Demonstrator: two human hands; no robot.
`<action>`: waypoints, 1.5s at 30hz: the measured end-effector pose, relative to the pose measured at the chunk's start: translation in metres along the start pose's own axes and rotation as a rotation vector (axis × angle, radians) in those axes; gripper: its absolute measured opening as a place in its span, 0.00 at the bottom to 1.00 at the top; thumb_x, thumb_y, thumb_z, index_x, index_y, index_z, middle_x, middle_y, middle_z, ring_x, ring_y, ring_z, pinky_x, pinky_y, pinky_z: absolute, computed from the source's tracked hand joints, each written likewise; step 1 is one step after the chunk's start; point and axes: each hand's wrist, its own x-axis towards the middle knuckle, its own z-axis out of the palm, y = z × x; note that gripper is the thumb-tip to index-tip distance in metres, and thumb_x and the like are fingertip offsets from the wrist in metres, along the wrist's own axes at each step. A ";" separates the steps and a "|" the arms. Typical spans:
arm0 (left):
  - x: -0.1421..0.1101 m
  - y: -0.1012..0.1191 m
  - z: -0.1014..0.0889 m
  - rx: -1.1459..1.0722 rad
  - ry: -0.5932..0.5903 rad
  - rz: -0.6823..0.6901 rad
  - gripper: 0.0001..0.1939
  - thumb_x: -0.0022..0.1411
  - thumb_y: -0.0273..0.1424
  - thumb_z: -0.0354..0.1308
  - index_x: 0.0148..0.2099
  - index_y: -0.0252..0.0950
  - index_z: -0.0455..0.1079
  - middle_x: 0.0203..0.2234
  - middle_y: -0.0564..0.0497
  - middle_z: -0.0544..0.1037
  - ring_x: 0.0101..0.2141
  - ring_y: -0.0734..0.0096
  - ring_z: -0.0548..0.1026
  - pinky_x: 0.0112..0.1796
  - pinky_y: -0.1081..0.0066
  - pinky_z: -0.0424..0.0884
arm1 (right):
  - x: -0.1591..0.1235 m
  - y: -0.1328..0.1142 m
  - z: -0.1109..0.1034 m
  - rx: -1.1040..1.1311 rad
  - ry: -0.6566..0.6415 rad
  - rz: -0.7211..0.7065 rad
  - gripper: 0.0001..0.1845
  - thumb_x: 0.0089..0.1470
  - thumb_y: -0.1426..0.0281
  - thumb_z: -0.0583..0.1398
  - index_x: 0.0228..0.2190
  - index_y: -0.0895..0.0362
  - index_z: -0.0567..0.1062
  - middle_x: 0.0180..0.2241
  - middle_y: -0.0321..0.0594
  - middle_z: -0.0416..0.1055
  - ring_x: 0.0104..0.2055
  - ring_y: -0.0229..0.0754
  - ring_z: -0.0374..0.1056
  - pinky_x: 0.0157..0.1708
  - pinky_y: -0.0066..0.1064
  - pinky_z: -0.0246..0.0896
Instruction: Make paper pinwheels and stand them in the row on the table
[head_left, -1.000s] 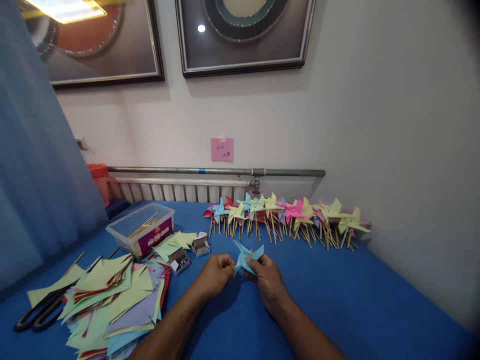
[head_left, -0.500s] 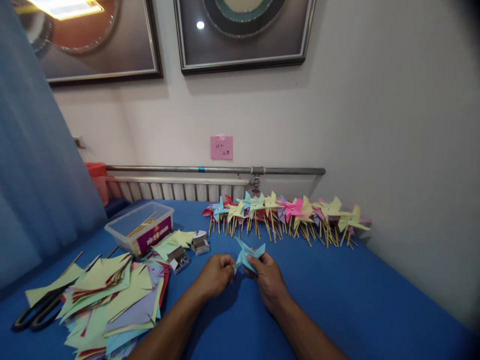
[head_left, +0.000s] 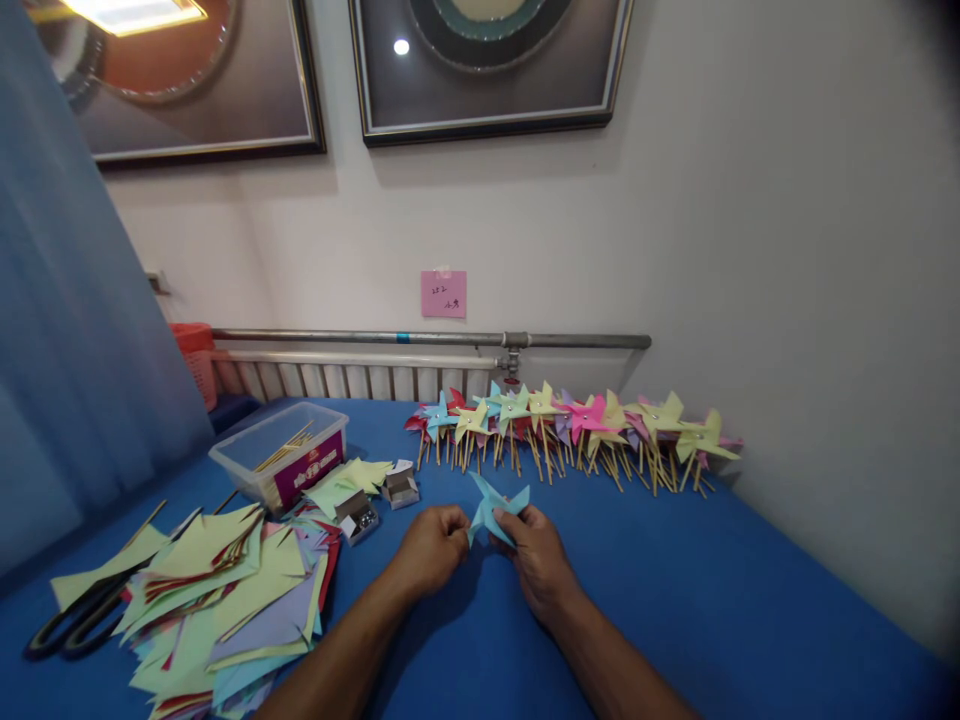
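Note:
Both hands meet over the blue table (head_left: 712, 590), pinching a light blue paper pinwheel (head_left: 491, 508). My left hand (head_left: 429, 548) grips its left side with curled fingers. My right hand (head_left: 536, 555) pinches its right side and centre. The folded points of the pinwheel stick up above my fingers. Whether a stick or pin is in it, I cannot make out.
A row of several finished pinwheels on sticks (head_left: 577, 425) lies by the far wall. A clear tub of sticks (head_left: 281, 455), two small open boxes (head_left: 375, 503), a heap of cut coloured paper (head_left: 225, 595) and black scissors (head_left: 71, 620) lie to the left.
Almost nothing differs: both hands stay pinched on the light blue pinwheel in the same spot, with only a slight shift of the view.

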 end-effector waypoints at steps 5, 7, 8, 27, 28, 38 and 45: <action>-0.001 0.001 0.001 0.063 0.033 0.004 0.06 0.53 0.24 0.51 0.27 0.37 0.67 0.17 0.58 0.65 0.21 0.75 0.61 0.25 0.74 0.54 | 0.001 0.001 -0.001 0.002 -0.003 -0.013 0.13 0.39 0.65 0.71 0.28 0.56 0.77 0.26 0.35 0.74 0.29 0.40 0.68 0.34 0.32 0.65; -0.002 0.002 0.001 0.087 0.045 0.016 0.07 0.54 0.24 0.51 0.27 0.36 0.68 0.18 0.58 0.66 0.22 0.75 0.62 0.26 0.74 0.55 | 0.002 0.003 -0.002 -0.001 -0.003 -0.020 0.12 0.39 0.65 0.71 0.27 0.56 0.77 0.25 0.34 0.74 0.28 0.40 0.67 0.34 0.32 0.65; -0.002 0.003 0.001 0.104 0.052 0.023 0.07 0.54 0.24 0.51 0.27 0.36 0.68 0.18 0.58 0.66 0.22 0.75 0.62 0.26 0.74 0.55 | 0.003 0.004 -0.002 -0.002 -0.003 -0.022 0.12 0.39 0.65 0.71 0.27 0.56 0.77 0.25 0.34 0.74 0.28 0.40 0.67 0.34 0.32 0.64; -0.002 0.004 0.000 0.218 0.122 0.026 0.08 0.55 0.22 0.52 0.27 0.35 0.70 0.19 0.57 0.69 0.23 0.76 0.65 0.26 0.75 0.54 | 0.007 0.008 -0.005 0.015 -0.028 -0.041 0.12 0.39 0.65 0.72 0.28 0.56 0.79 0.26 0.36 0.77 0.28 0.42 0.70 0.35 0.33 0.65; -0.002 0.003 0.000 0.213 0.120 0.029 0.08 0.55 0.22 0.52 0.27 0.35 0.69 0.19 0.57 0.69 0.23 0.76 0.64 0.26 0.75 0.54 | 0.007 0.008 -0.005 0.016 -0.028 -0.041 0.13 0.39 0.65 0.72 0.28 0.56 0.79 0.26 0.36 0.77 0.28 0.41 0.69 0.34 0.33 0.65; -0.003 0.004 -0.002 0.205 0.112 0.041 0.08 0.55 0.22 0.51 0.27 0.36 0.69 0.19 0.57 0.68 0.23 0.76 0.64 0.26 0.75 0.54 | 0.007 0.008 -0.003 0.031 -0.004 -0.038 0.12 0.38 0.66 0.73 0.27 0.55 0.79 0.26 0.35 0.77 0.28 0.41 0.69 0.33 0.33 0.65; -0.003 0.007 -0.001 0.199 0.100 0.021 0.08 0.55 0.22 0.52 0.27 0.35 0.70 0.19 0.57 0.67 0.23 0.76 0.63 0.26 0.75 0.54 | 0.007 0.008 -0.004 0.026 -0.012 -0.034 0.13 0.38 0.66 0.72 0.28 0.56 0.79 0.27 0.36 0.78 0.28 0.41 0.69 0.33 0.32 0.65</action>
